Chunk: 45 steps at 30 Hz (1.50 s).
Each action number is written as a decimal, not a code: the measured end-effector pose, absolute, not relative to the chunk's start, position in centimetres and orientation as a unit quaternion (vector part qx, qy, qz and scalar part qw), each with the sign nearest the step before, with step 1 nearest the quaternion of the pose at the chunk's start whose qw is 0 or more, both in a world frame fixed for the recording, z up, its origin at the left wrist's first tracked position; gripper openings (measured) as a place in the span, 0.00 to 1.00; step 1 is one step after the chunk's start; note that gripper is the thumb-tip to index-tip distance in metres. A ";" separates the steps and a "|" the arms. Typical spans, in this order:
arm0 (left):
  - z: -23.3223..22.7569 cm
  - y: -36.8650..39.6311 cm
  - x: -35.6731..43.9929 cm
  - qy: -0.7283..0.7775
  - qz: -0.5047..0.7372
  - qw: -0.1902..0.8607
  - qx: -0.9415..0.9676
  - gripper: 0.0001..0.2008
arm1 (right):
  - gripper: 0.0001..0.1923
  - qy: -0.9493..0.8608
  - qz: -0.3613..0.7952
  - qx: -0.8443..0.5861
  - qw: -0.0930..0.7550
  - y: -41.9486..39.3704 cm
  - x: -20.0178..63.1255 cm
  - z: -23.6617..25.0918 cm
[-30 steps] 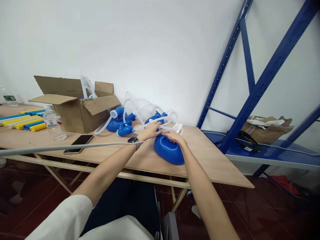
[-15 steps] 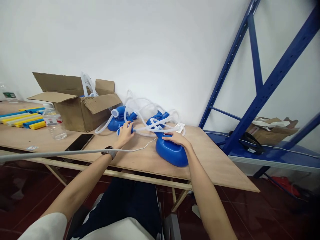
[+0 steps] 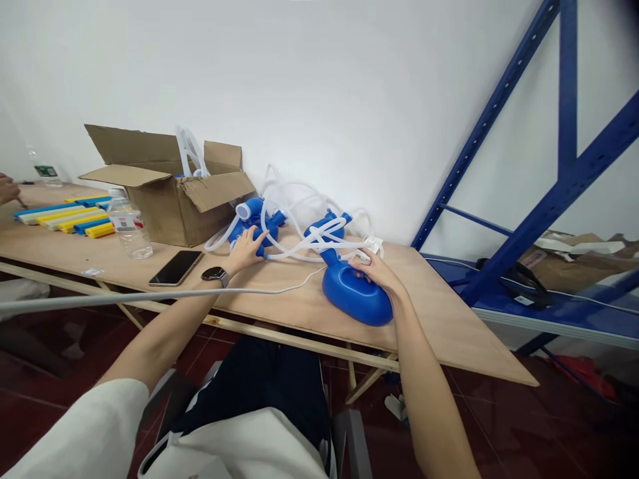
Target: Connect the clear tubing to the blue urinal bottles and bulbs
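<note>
A blue plastic urine bottle [image 3: 357,299] lies on the wooden table in front of me, its neck pointing away toward a tangle of white hose [image 3: 299,249]. My right hand [image 3: 377,271] grips it at the handle, fingers curled into the opening. Farther left, my left hand [image 3: 244,249] is closed around a blue end piece [image 3: 260,250] joined to the hose; its fingers partly cover that piece. Just behind this hand sits another blue bottle [image 3: 244,211] with a white-rimmed mouth. A further blue part [image 3: 327,223] stands under the looped hose, near the wall.
An open cardboard box [image 3: 154,213] with white tubing stands at the back left. Nearby are a water bottle [image 3: 130,226], a phone [image 3: 176,267] and yellow, blue and white tubes [image 3: 70,216]. Another person's hand [image 3: 6,189] shows at far left. A blue rack [image 3: 499,100] rises at right.
The view has shifted, so the table's things sit differently in the picture. My right hand's fingers have moved into the handle of the blue bottle. Another person's hand has appeared at far left.
</note>
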<state>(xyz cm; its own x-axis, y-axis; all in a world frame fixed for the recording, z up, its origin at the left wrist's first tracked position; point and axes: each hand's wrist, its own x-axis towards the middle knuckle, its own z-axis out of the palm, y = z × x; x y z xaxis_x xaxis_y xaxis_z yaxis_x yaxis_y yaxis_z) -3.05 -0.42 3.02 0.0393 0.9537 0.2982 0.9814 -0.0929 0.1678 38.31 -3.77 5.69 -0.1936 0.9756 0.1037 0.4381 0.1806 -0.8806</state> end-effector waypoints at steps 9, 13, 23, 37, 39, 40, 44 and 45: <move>4.9 -2.6 -2.4 -0.671 -0.202 0.056 -0.712 0.34 | 0.49 -0.638 0.384 -0.531 0.405 -5.0 37.4 6.1; 8.4 -2.6 0.3 -0.637 -0.258 0.090 -0.721 0.35 | 0.36 -0.617 0.406 -0.537 0.408 -6.5 36.5 7.2; 15.5 -4.0 12.9 -0.417 -0.269 0.147 -0.855 0.31 | 0.48 -0.557 0.457 -0.493 0.487 -9.3 36.3 13.6; 14.2 -7.5 13.7 -0.229 -0.255 0.204 -0.917 0.24 | 0.25 -0.497 0.426 -0.464 0.597 -10.5 39.2 14.1; 14.0 -8.4 13.4 -0.217 -0.246 0.195 -0.924 0.23 | 0.25 -0.504 0.426 -0.469 0.587 -10.8 40.1 14.3; 13.9 -8.7 13.4 -0.213 -0.244 0.192 -0.926 0.23 | 0.25 -0.509 0.427 -0.471 0.580 -11.0 40.4 14.3; 13.1 -8.7 14.0 -0.218 -0.244 0.201 -0.923 0.20 | 0.27 -0.525 0.425 -0.467 0.571 -11.3 40.5 13.8; 12.7 -8.6 14.2 -0.221 -0.248 0.215 -0.918 0.20 | 0.28 -0.526 0.427 -0.464 0.571 -11.3 40.2 13.5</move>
